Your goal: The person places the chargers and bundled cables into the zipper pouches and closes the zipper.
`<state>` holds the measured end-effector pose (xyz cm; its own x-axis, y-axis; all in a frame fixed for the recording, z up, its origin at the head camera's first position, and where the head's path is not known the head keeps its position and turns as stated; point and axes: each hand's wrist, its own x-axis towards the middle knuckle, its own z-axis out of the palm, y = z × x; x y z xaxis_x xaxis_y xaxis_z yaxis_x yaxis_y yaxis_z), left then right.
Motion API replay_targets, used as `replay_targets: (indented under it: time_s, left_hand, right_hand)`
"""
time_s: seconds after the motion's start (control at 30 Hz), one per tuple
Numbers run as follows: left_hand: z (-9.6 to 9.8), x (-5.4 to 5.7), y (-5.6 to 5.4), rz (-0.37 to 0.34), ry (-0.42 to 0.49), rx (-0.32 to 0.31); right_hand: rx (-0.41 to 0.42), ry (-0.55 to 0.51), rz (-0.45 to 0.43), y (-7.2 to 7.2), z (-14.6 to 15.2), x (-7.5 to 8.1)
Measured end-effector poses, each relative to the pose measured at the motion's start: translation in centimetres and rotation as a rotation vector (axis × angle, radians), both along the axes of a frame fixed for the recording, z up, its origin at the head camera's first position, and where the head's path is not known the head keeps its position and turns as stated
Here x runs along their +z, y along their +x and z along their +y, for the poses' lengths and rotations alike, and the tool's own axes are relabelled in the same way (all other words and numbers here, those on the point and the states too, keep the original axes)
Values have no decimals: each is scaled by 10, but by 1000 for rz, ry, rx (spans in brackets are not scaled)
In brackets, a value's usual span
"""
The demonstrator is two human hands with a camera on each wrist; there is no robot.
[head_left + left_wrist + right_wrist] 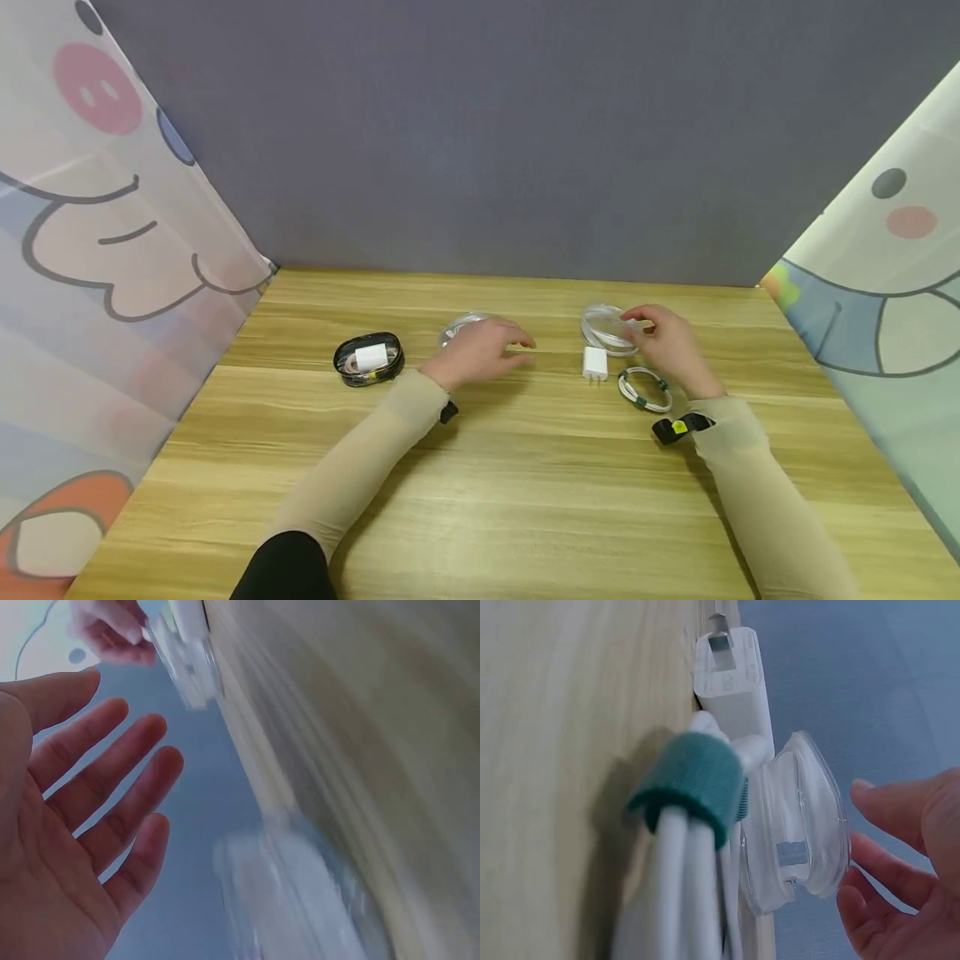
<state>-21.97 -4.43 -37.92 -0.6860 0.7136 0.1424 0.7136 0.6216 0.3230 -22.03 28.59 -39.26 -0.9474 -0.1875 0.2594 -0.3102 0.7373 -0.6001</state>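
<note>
Reaching toward the clear case beyond the white charger

Your right hand is just beyond the white charger and to its right, with its fingertips at the rim of the clear case. A gap shows between thumb and forefinger; you cannot tell from these views whether the fingers pinch the rim or only meet it. The clear case rests on the table, just past the charger, with something white inside.

Your left hand hovers to the left of the charger, fingers parted and palm holding nothing. It partly hides a second clear case, which also lies left of the charger and slightly farther from you; in your left wrist view that case is blurred.

The charger's metal prongs point toward you. Just to its right and nearer to you is a coiled white cable, bound with green ties. Well to the charger's left sits a black-rimmed case, with a white block visible in it.

Your light sleeves come in from either side of the charger, nearer to you, and a grey panel rises behind it.
</note>
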Motion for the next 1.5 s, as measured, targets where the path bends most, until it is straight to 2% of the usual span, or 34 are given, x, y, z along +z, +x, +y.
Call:
replay_targets:
  time_s: [0.2, 0.3, 0.57, 0.73, 0.9, 1.13, 1.27, 1.5]
  left_hand:
    - [29, -8, 0, -78, 52, -69]
    - [41, -13, -1, -120, 52, -71]
    - [71, -18, -14, -278, 109, -19]
    - [84, -20, -18, -342, 158, 39]
    - [93, -25, -22, -402, 232, 77]
    - [100, -34, -27, -566, 343, 127]
    - [103, -36, -29, -604, 337, 138]
    - [106, -33, -29, -610, 287, 91]
  right_hand:
    - [41, 47, -23, 0, 1, -3]
    - [61, 85, -51, 0, 4, -3]
    - [84, 130, -126, -3, 8, -3]
    - [72, 137, -135, -2, 7, -3]
    - [54, 105, -148, -1, 7, -4]
    - [27, 66, -216, -1, 10, -4]
    - [29, 43, -241, 0, 11, -2]
    - [17, 7, -268, 1, 11, -2]
